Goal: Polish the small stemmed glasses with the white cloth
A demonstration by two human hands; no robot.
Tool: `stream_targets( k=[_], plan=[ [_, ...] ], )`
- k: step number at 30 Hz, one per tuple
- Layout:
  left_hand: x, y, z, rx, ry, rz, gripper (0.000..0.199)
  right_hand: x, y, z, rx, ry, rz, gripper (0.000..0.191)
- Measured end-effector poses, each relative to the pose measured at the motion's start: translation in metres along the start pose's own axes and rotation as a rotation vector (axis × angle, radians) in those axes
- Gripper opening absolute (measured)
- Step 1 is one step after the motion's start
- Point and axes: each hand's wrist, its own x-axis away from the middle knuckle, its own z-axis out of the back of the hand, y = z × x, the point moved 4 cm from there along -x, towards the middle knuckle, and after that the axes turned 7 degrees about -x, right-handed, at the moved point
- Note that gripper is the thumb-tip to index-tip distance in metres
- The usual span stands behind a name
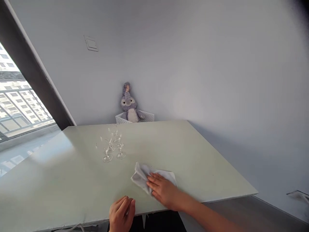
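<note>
Starting far left: window (19,100), railing and pale buildings visible outside it, thick dark frame (31,64) slanting down along its right side. Worktop (72,180), pale green, glossy, runs across most of the view, window light reflected on its left part. White cable (77,227) at the bottom, by the front edge. Light switch (91,43) on the wall above. Clear stemmed glasses (110,149) next, upright in a tight cluster, left of middle on the worktop; they overlap, exact count hard to tell. Left hand (121,212) at the front edge, fingers curled in, loosely closed; can't tell if anything is inside. Purple-grey plush toy (132,114) behind the far edge, sitting up in a white basket (149,117) with perforated sides, close to the wall. White cloth (140,180) lies on the worktop near the front, right of the glasses and well apart from them, rumpled on its left side, flatter on the right. Right hand (164,190) is on top of it, palm down, fingers extended and pointing left, partly covering it. Plain wall (217,80) fills the right.
</note>
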Motion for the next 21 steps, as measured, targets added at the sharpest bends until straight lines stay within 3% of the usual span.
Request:
stream_targets(
  k=[8,13,17,21],
  plan=[
    [-0.011,-0.007,0.001,-0.011,0.009,0.001,0.026,0.083,0.102,0.044,0.13,0.246,-0.508,0.05],
    [-0.014,-0.005,-0.013,-0.1,-0.081,-0.002,0.028,0.122,0.133,0.054,0.26,0.4,-0.745,0.054],
    [-0.012,-0.008,-0.02,-0.16,-0.141,0.006,0.03,0.11,0.129,0.042,0.288,0.433,-0.727,0.052],
    [-0.008,-0.01,-0.024,-0.17,-0.157,-0.023,0.03,0.062,0.109,0.029,0.206,0.293,-0.523,0.048]
  ],
)
